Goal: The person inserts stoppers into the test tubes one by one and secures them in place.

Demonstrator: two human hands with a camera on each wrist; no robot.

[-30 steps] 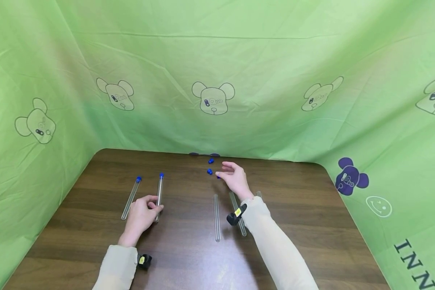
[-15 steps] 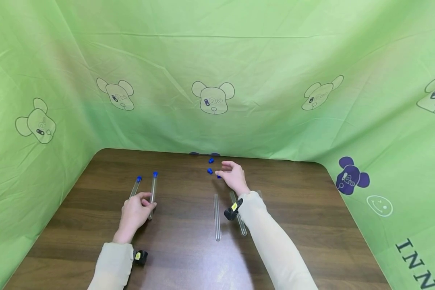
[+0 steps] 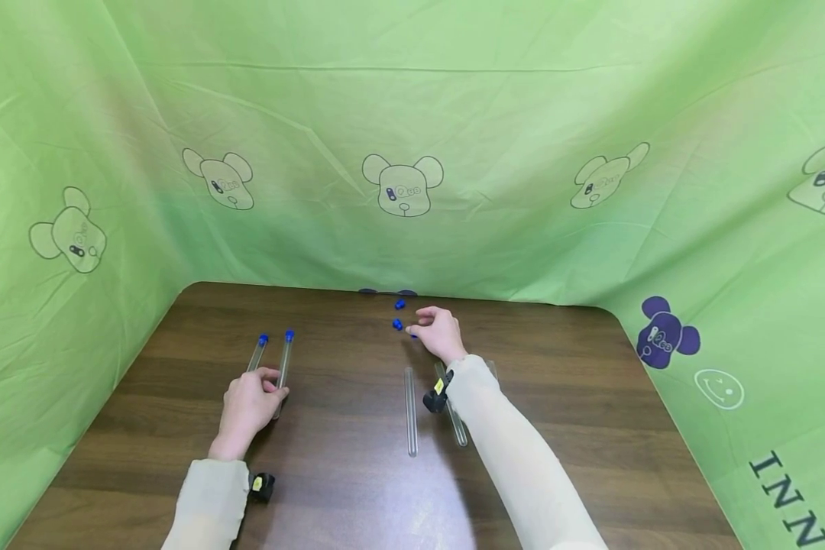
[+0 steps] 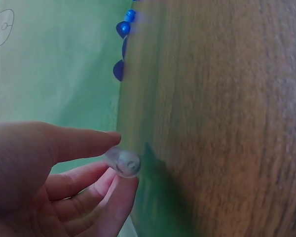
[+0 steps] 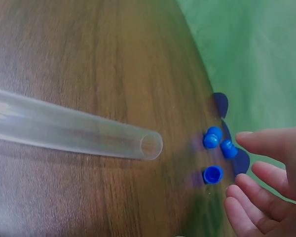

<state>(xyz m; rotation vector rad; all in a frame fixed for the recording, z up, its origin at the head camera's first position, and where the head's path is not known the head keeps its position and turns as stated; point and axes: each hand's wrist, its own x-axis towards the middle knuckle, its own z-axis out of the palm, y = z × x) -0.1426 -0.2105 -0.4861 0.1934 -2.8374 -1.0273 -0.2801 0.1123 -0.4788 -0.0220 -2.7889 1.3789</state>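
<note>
Between thumb and fingers, my left hand [image 3: 247, 401] pinches a clear test tube [image 3: 285, 363] with a blue cap on its far end. In the left wrist view, the rounded bottom of that test tube [image 4: 128, 164] points at the camera. Just left of it lies another capped test tube [image 3: 257, 354], partly hidden behind the hand. My right hand [image 3: 441, 336] hovers at the back beside several loose blue caps [image 3: 397, 325], its fingers apart and holding nothing. In the right wrist view, one blue cap [image 5: 214, 174] shows its hollow side; two others lie close together.
Below the right hand, an uncapped test tube [image 3: 411, 412] lies on the brown wooden table [image 3: 344, 489]. Another uncapped test tube [image 3: 459, 430] is partly under the right wrist, and a third tube's end [image 3: 492, 370] shows behind the sleeve. Green cloth [image 3: 302, 252] borders the table.
My left hand has shifted left with the capped test tube, bringing it closer to the other capped one. The right hand has stayed nearly still by the caps.
</note>
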